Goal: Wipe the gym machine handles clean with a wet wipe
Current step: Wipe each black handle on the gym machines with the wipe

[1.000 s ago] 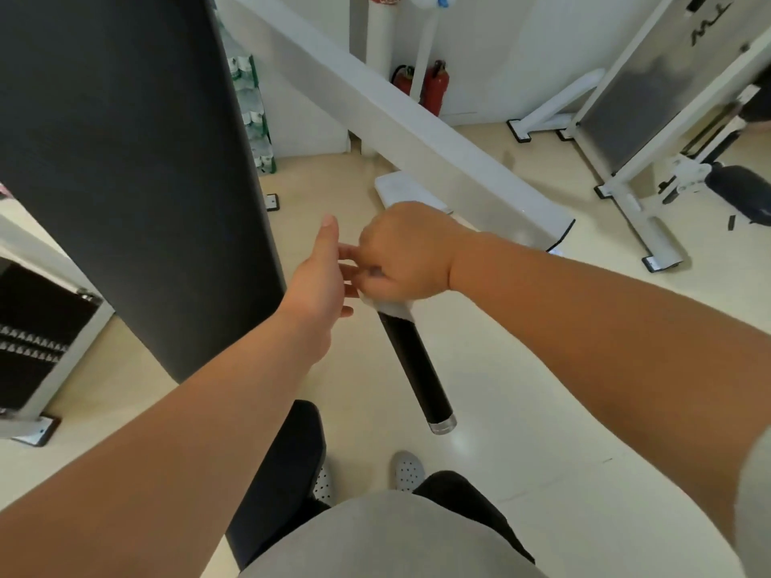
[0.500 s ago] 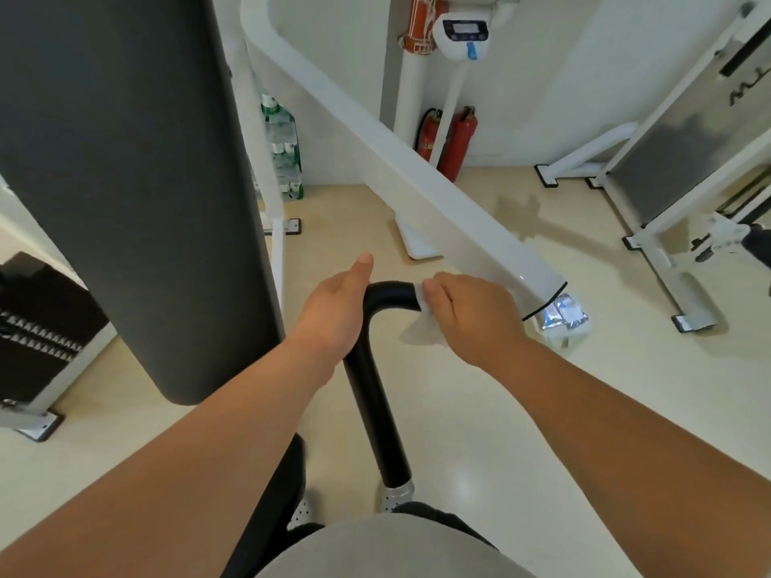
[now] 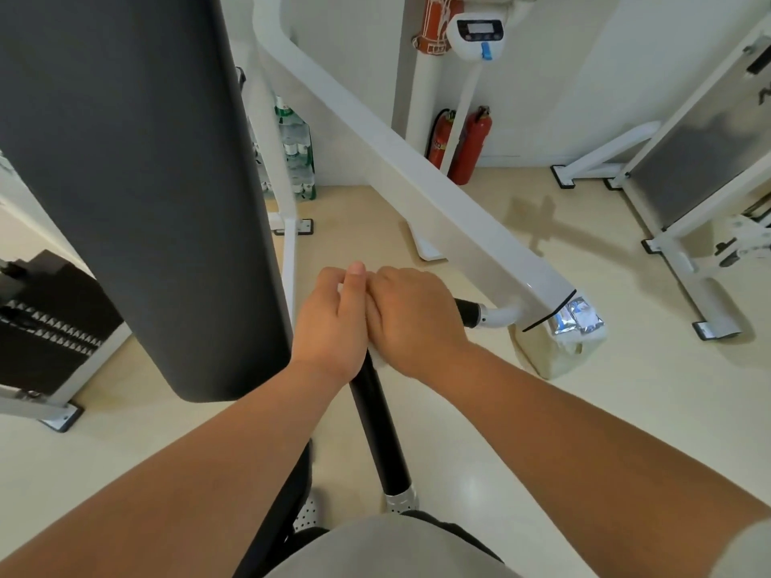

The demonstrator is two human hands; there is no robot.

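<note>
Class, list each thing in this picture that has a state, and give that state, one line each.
left hand: closed over the bend of the handle.
right hand: closed on the wet wipe, touching the left hand.
wet wipe: pressed on the handle, mostly hidden.
black handle: lower part bare.

The large dark pad (image 3: pixel 137 181) stands just left of the left hand (image 3: pixel 329 323), blocking passage that side. The white frame beam (image 3: pixel 417 168) slants down close behind the right hand (image 3: pixel 413 319), closing the far right. Bare floor (image 3: pixel 479 431) lies open right of the black handle (image 3: pixel 375 431), toward the near edge.
</note>
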